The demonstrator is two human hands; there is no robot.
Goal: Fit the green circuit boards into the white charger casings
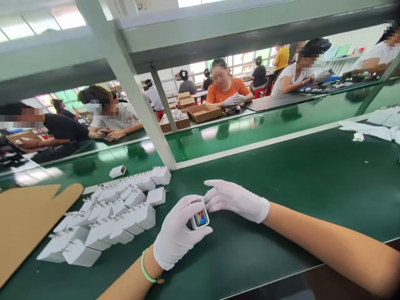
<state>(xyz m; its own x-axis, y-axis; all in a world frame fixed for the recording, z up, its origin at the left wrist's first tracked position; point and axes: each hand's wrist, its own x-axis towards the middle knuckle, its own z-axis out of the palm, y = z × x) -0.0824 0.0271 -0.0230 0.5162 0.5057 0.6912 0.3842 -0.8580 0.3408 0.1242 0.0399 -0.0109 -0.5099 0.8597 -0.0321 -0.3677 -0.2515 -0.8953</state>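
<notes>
Both my hands wear white gloves over a green work surface [296, 187]. My left hand [176, 235] is closed around a small white charger block [200, 216], its port end with red and blue inserts facing me. My right hand [233, 199] rests on the surface just right of it, fingers bent, fingertips touching the charger's top edge. A green band sits on my left wrist [146, 271]. Left of my hands lie several white charger blocks [109, 216] packed in rows, prongs up.
A brown cardboard sheet [28, 221] lies at the far left. One lone charger [118, 171] sits behind the rows near a slanted grey frame post [140, 108]. Other people work at benches beyond, with cardboard boxes [203, 111]. White parts [375, 125] lie at right.
</notes>
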